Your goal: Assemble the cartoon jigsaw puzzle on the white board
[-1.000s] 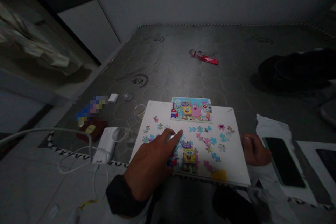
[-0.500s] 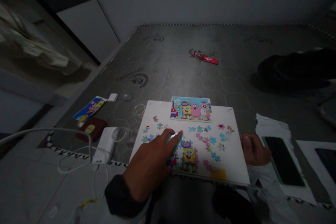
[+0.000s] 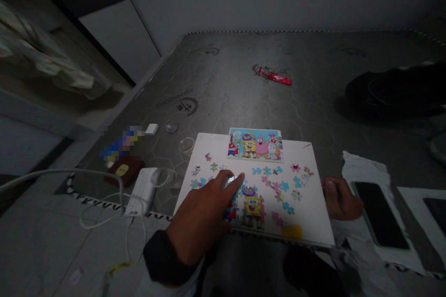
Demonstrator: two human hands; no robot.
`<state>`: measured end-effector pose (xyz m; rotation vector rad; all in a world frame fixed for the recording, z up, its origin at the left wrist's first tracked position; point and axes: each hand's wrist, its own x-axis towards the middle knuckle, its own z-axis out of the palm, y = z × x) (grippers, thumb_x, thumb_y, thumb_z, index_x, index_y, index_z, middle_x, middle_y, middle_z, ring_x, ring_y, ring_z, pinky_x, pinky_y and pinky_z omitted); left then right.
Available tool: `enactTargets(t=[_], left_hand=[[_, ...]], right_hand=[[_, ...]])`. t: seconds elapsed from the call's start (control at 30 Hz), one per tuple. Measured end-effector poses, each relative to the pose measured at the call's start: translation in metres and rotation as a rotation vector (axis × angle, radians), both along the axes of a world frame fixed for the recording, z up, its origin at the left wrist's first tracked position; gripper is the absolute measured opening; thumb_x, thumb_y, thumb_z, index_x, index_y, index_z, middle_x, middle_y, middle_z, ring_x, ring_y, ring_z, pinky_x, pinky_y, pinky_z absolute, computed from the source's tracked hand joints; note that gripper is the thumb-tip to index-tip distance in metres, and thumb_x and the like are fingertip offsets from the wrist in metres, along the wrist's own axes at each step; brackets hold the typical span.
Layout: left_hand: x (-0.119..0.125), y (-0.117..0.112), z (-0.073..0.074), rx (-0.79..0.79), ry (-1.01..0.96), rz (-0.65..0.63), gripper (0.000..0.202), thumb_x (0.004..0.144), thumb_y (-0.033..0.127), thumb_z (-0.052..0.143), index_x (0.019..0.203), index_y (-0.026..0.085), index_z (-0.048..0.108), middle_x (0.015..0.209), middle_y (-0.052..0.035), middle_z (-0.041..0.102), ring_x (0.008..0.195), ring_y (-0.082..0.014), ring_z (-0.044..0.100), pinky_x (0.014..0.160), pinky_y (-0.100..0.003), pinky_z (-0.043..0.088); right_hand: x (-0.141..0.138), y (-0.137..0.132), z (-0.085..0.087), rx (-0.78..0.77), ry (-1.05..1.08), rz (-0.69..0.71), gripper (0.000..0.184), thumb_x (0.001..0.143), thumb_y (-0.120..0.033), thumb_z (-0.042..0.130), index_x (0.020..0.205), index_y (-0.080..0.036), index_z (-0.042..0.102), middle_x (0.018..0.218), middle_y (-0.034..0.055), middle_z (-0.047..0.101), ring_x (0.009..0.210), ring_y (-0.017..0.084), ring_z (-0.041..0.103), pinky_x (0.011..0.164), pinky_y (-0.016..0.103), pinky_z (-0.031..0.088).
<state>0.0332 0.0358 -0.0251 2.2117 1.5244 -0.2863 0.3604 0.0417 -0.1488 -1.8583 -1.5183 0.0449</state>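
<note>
My left hand (image 3: 204, 213) lies over the partly joined jigsaw puzzle (image 3: 253, 209), its index finger stretched out onto the pieces. Under the fingers, part of the puzzle is hidden; a yellow cartoon figure with a purple hat shows beside them. A white board (image 3: 303, 222) carries the puzzle and several loose puzzle pieces (image 3: 277, 190). Along the board's far edge lies a picture card (image 3: 256, 145) with the same figures. My right hand (image 3: 341, 198) is closed against the board's right edge, fingers curled; whatever they may hold is hidden.
A phone (image 3: 381, 213) rests on white tissue at the right. On the left are a white power strip or charger (image 3: 142, 191) with cables, a brown case (image 3: 125, 170) and clear round lids (image 3: 187, 145). Farther back are a red wrapper (image 3: 273, 75) and a dark bag (image 3: 393, 93).
The whole view has shifted slightly, so everything sits a little farther right. Both hands keep their places relative to the board and puzzle.
</note>
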Motion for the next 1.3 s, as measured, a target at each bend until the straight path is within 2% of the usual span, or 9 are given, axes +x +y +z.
enactTargets(t=[0.27,0.43,0.57,0.83,1.1,1.3], left_hand=[[0.0,0.0,-0.001,-0.019,0.019,0.005,0.1,0.077,0.019,0.067,0.157,0.04,0.01,0.161,-0.0044,0.027,0.119,-0.0227,0.059,0.088,-0.037,0.056],[-0.002,-0.001,-0.005,0.01,-0.004,0.005,0.1,0.076,0.02,0.068,0.157,0.04,0.011,0.16,-0.0038,0.03,0.113,-0.0226,0.062,0.086,-0.038,0.057],[-0.003,-0.002,-0.008,0.008,-0.01,0.004,0.103,0.075,0.018,0.067,0.157,0.041,0.01,0.161,-0.0031,0.028,0.117,-0.0235,0.061,0.086,-0.038,0.057],[-0.001,0.001,-0.012,0.0,0.017,0.021,0.103,0.074,0.02,0.068,0.156,0.043,0.011,0.161,-0.0019,0.029,0.121,-0.0235,0.06,0.089,-0.039,0.057],[-0.002,0.0,-0.008,0.003,0.017,0.017,0.103,0.073,0.016,0.067,0.156,0.04,0.012,0.159,-0.0018,0.031,0.121,-0.0235,0.06,0.087,-0.039,0.058],[-0.003,0.0,-0.011,-0.01,0.013,0.022,0.105,0.072,0.017,0.069,0.156,0.041,0.01,0.159,-0.0003,0.031,0.122,-0.0228,0.06,0.089,-0.039,0.057]], right_hand=[[0.004,0.0,-0.004,-0.014,0.002,0.007,0.046,0.099,-0.056,0.038,0.09,-0.018,0.064,0.069,0.0073,0.062,0.052,0.016,0.05,0.054,0.031,0.037],[0.003,0.001,-0.003,-0.008,-0.008,0.021,0.039,0.099,-0.048,0.039,0.092,-0.018,0.063,0.07,0.0054,0.063,0.054,0.015,0.052,0.054,0.029,0.036],[0.001,0.0,-0.001,0.006,-0.016,0.031,0.031,0.098,-0.04,0.042,0.09,-0.017,0.062,0.07,0.0035,0.062,0.053,0.013,0.051,0.055,0.027,0.035],[-0.005,0.0,0.004,0.013,0.015,0.018,0.033,0.099,-0.042,0.041,0.088,-0.018,0.061,0.062,0.0011,0.058,0.05,0.013,0.049,0.055,0.026,0.035],[-0.004,0.001,0.003,0.038,0.007,0.033,0.032,0.099,-0.041,0.041,0.087,-0.018,0.06,0.066,0.0024,0.06,0.052,0.013,0.05,0.056,0.027,0.035],[-0.002,0.001,0.001,0.007,-0.001,0.017,0.034,0.098,-0.043,0.041,0.089,-0.018,0.061,0.065,0.0021,0.06,0.052,0.014,0.05,0.056,0.028,0.035]])
